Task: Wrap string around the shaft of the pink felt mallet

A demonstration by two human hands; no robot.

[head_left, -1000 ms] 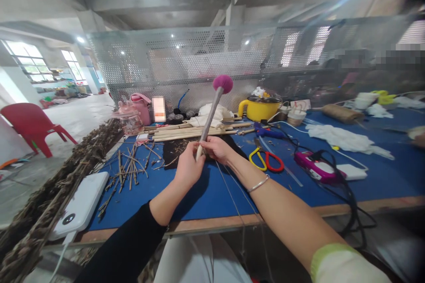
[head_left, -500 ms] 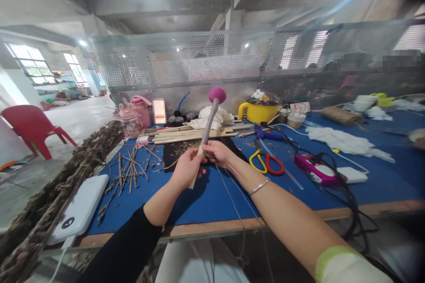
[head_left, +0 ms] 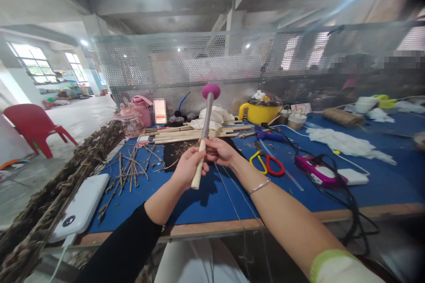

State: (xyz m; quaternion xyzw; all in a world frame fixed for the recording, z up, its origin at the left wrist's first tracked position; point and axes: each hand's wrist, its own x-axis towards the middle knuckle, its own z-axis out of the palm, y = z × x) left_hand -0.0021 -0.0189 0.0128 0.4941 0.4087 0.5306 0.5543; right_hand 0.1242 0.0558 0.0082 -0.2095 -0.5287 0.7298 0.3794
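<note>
A pale wooden stick (head_left: 197,177), wrapped in grey yarn (head_left: 207,117) over its upper part, is held tilted above the table. A magenta ball (head_left: 211,91) tops its far end. My left hand (head_left: 188,166) is closed around the bare lower part. My right hand (head_left: 219,151) is closed on the stick where the grey wrapping meets bare wood. Loose grey strands (head_left: 232,192) run from beneath my right hand down over the table's front edge. Whether its fingertips pinch the yarn itself is hidden.
Thin twigs (head_left: 131,166) and a white power bank (head_left: 81,208) lie left. Behind are wooden sticks (head_left: 172,136) and a yellow pot (head_left: 262,112). To the right are scissors (head_left: 275,166), a glue gun (head_left: 270,134), a magenta device (head_left: 310,170) and a white glove (head_left: 345,141).
The stick has turned more upright, its magenta ball shifting slightly left and up. Both hands keep their hold, and more of the bare lower end now shows.
</note>
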